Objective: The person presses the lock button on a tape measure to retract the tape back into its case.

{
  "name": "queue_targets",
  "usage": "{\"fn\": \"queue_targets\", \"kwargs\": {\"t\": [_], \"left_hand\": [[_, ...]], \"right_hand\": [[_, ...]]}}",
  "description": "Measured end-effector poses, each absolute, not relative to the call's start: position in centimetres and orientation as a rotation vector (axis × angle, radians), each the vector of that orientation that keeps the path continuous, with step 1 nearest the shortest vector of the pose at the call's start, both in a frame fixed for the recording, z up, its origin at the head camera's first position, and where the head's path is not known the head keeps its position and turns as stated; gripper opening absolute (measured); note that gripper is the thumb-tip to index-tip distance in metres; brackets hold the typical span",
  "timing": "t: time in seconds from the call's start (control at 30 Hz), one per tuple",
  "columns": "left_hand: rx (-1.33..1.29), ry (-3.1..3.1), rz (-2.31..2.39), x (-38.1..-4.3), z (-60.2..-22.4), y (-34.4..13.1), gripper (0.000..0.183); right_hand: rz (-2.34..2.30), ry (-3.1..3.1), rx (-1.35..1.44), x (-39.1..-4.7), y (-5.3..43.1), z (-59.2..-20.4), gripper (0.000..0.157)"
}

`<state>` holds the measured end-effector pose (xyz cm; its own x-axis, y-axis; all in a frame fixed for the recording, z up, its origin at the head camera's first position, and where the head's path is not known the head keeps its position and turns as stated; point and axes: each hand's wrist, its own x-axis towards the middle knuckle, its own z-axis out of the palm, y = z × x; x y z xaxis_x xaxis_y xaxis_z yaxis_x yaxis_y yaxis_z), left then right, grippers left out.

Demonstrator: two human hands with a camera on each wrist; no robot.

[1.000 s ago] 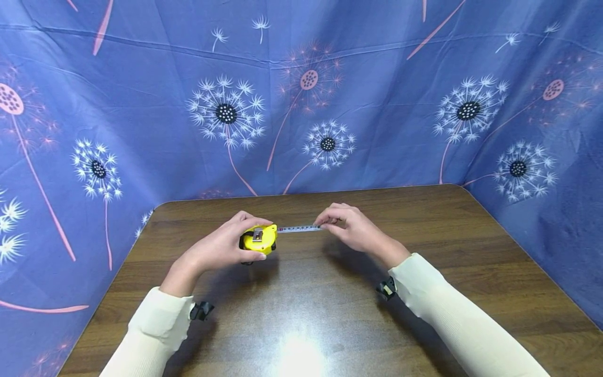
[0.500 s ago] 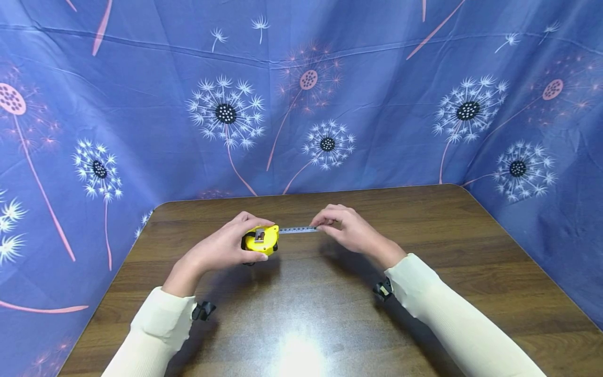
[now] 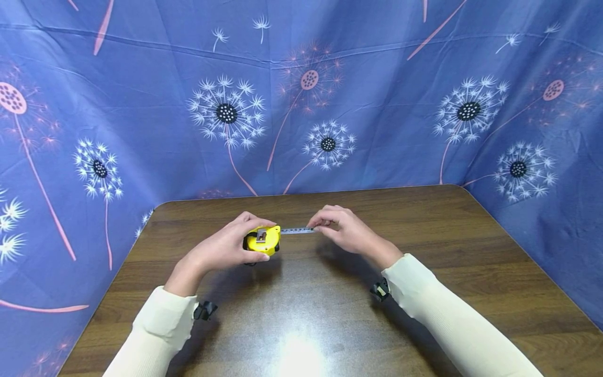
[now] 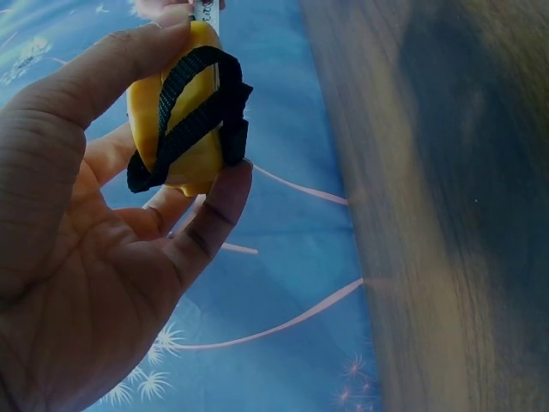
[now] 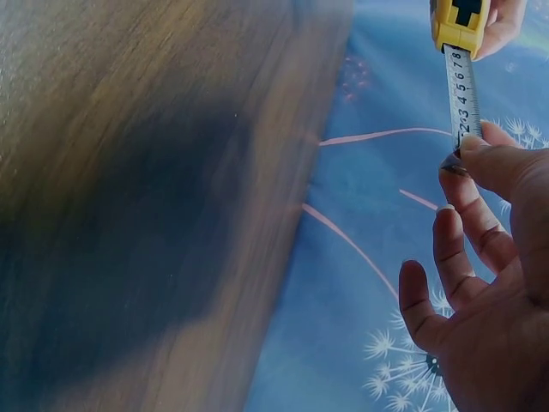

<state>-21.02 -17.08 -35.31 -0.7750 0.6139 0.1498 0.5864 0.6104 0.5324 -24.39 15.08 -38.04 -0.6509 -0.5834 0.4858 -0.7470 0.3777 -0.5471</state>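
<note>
A yellow tape measure (image 3: 265, 241) with a metal clip on its face is held in my left hand (image 3: 223, 243), thumb and fingers on opposite edges of the case. In the left wrist view a black woven wrist strap (image 4: 193, 120) loops over the case. From its right side a short length of metal blade (image 3: 296, 230) runs out straight. My right hand (image 3: 346, 230) pinches the blade's end between thumb and index finger, its other fingers loosely bent. In the right wrist view the blade's printed numbers (image 5: 461, 90) show up to about 8 at the case mouth.
Both hands are above a brown wooden table (image 3: 301, 293), casting shadows on it. Behind and at the sides hangs a blue cloth (image 3: 377, 131) printed with dandelions. A small black device (image 3: 204, 310) sits at the left cuff, another black device (image 3: 379, 289) at the right.
My right hand has moved left toward the case, and the exposed blade has become shorter. The left hand with the tape measure has shifted slightly right.
</note>
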Motion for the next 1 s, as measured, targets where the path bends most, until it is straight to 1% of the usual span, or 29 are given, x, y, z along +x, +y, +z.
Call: {"fn": "queue_targets", "kwargs": {"t": [0.5,1.0], "left_hand": [[1.015,2.760,0.870,-21.1,-35.2,-16.8,0.068],[1.061,2.749,0.892,-21.1,-35.4,-16.4,0.069]], "right_hand": [[1.125,-2.411,1.211,-24.4,14.3,-38.2,0.019],[1.138,-2.442,1.208,-24.4,13.6,-38.4,0.021]]}}
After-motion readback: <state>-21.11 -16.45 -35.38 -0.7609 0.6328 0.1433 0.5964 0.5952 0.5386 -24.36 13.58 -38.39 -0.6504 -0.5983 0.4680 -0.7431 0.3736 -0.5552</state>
